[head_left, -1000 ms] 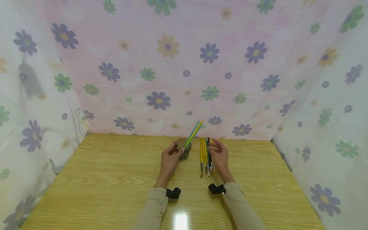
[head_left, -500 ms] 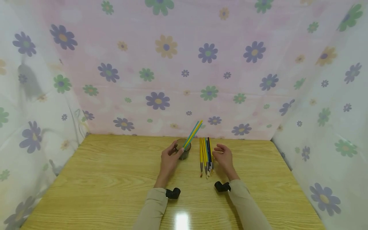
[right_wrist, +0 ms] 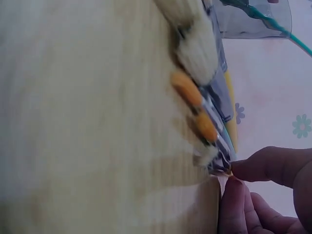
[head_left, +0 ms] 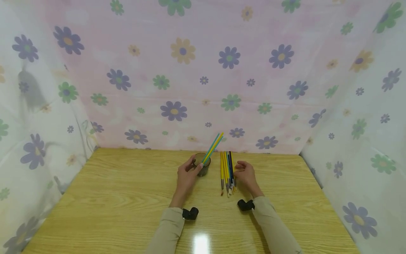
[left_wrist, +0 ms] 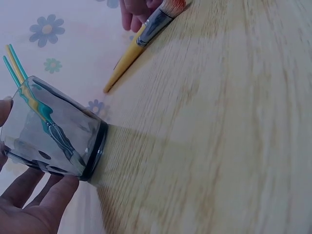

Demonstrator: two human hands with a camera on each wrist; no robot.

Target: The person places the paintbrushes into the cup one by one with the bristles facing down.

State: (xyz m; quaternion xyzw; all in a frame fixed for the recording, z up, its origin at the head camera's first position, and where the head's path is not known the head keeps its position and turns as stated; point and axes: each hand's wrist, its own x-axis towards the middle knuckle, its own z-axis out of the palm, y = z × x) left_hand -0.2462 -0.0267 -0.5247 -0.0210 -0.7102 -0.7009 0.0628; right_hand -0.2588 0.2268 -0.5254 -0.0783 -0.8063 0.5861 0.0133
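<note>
My left hand (head_left: pixel 186 176) grips a smoky, see-through drinking glass (left_wrist: pixel 63 129), fingers around its side. Several paintbrushes (head_left: pixel 213 148) with teal and yellow handles lean in it, bristles down in the left wrist view. To the glass's right, a row of paintbrushes (head_left: pixel 226 173) lies on the table, handles away from me, yellow, teal and dark. At this row's right edge is my right hand (head_left: pixel 247 176). Close up in the right wrist view, its thumb (right_wrist: pixel 265 168) and forefinger pinch at the outermost paintbrush, mostly hidden by the fingers. White and orange bristles (right_wrist: pixel 200 53) show beside them.
Everything stands on a wood-grain table (head_left: pixel 127 197), near its back edge. Flower-patterned cloth (head_left: pixel 190 81) hangs behind and on both sides. A black wrist camera (head_left: pixel 190 213) sits on the left sleeve, another wrist camera (head_left: pixel 246 205) on the right.
My right hand has drawn back rightward from over the lying paintbrushes to their right edge, its thumb and forefinger now closer together. My left hand and the glass have stayed put.
</note>
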